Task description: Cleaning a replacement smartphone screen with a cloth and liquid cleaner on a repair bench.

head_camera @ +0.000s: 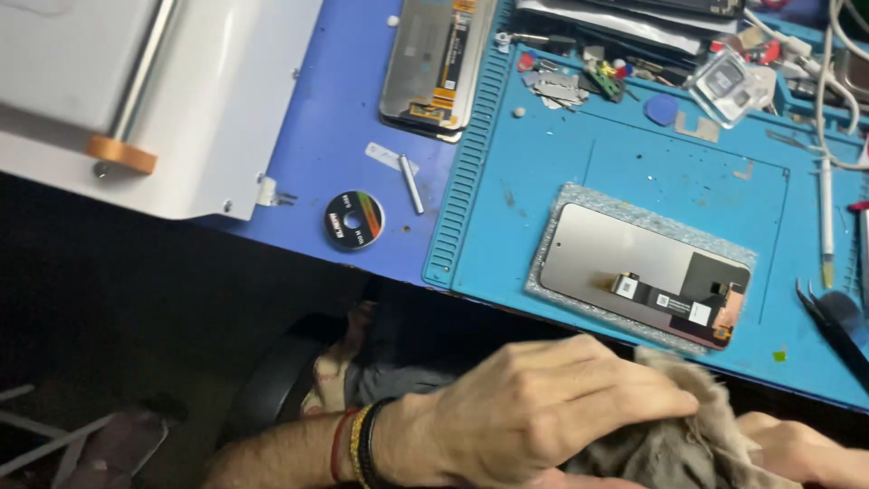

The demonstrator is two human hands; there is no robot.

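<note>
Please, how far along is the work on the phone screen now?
Looks done: the phone display panel lies face down on a grey pad on the blue mat. In hand: left hand and right hand grip a grey cloth. Left: the panel lies untouched, flex cable exposed.

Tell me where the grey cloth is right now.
The grey cloth is at the bottom right of the head view, bunched between the left hand and right hand, just below the blue mat's near edge.

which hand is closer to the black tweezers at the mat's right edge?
Right. The right hand lies under the grey cloth at the bottom right, just below the black tweezers. The left hand grips the cloth further left, farther from them.
</note>
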